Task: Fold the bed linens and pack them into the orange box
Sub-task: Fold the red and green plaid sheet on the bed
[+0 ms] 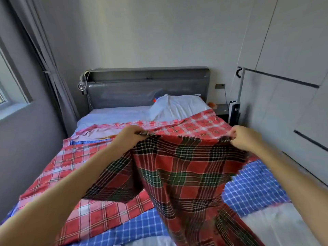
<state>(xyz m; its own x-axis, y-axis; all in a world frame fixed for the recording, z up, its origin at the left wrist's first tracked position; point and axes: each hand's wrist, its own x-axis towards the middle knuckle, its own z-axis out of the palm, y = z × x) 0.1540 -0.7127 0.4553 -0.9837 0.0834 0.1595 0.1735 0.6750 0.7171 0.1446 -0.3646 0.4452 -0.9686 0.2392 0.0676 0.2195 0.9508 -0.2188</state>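
Pinching the dark red plaid cloth [179, 167] along its top edge, our left hand [128, 134] and right hand [244, 137] hold it hanging. We judge it light, soft and limp, best gripped at its corners.

Daylight pours from the window [7, 89] on my left; soft shadows, wide-angle bend at edges, slight blur.

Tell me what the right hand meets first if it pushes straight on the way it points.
Probably the pale red checked sheet spread just beyond the right hand, which grips the dark plaid cloth; depth is unclear, so it may pass above.
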